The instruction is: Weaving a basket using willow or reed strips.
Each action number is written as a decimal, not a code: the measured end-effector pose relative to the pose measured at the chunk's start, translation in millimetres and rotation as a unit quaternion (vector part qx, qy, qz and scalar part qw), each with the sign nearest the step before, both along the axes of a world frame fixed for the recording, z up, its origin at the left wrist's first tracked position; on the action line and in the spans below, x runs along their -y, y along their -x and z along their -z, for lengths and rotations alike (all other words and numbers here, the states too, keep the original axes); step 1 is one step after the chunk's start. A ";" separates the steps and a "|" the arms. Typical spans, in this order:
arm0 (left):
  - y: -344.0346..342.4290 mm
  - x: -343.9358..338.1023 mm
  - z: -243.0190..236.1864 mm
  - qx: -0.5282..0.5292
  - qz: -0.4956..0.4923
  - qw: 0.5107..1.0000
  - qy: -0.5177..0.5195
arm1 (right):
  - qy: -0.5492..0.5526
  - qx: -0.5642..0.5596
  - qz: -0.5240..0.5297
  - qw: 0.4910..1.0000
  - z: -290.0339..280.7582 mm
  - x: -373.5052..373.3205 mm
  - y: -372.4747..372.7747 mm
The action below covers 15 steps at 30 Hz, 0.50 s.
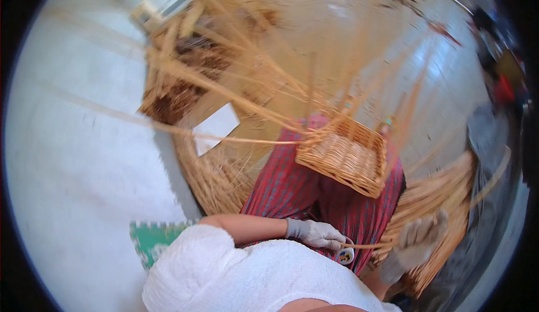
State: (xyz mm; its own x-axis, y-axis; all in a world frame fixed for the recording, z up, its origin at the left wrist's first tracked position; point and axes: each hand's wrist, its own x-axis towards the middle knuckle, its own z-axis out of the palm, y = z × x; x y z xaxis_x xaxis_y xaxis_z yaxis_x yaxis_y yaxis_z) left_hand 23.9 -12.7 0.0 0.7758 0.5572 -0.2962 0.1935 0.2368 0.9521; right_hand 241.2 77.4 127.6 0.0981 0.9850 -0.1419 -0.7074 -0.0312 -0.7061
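Observation:
My left hand (323, 234), in a pale work glove with a grey cuff, is closed on a thin wicker strand (365, 246) low over my lap. The strand runs right to my gloved right hand (416, 242), whose blurred fingers curl round it. A longer curved piece sticks out beyond its fingertips. On my knees sits a small rectangular wicker basket (348, 157), tilted, with a woven base and low sides. Long uncut stakes (219, 90) fan out from its corners, smeared by motion. A small round white thing (346, 254) lies beside my left fingers.
A bundle of wicker strands (441, 188) lies at my right by a dark grey sheet (487, 143). More strands (210, 171) and brown scraps (179, 85) are piled at the left, near white paper (217, 128). A green foam mat (154, 239) adjoins the white wall (95, 171).

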 end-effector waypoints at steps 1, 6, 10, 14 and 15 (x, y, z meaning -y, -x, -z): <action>-0.1 3.3 -3.4 0.000 -0.032 0.999 -0.009 | -0.233 -0.053 -0.115 0.964 34.2 7.7 -21.3; 1.4 12.0 6.6 -0.027 -0.147 0.958 -0.246 | -0.371 -0.071 -0.171 0.910 -19.4 20.9 35.1; -3.0 -0.6 -15.2 -0.093 -0.208 0.890 -0.395 | -0.378 -0.010 -0.125 0.917 -19.7 -0.8 22.0; -14.4 3.2 -34.3 -0.141 -0.324 0.883 -0.308 | -0.440 -0.046 -0.097 0.892 -6.1 -11.3 9.3; -13.0 4.4 -33.6 -0.134 -0.347 0.875 -0.311 | -0.433 -0.079 -0.113 0.891 -12.0 -12.9 14.0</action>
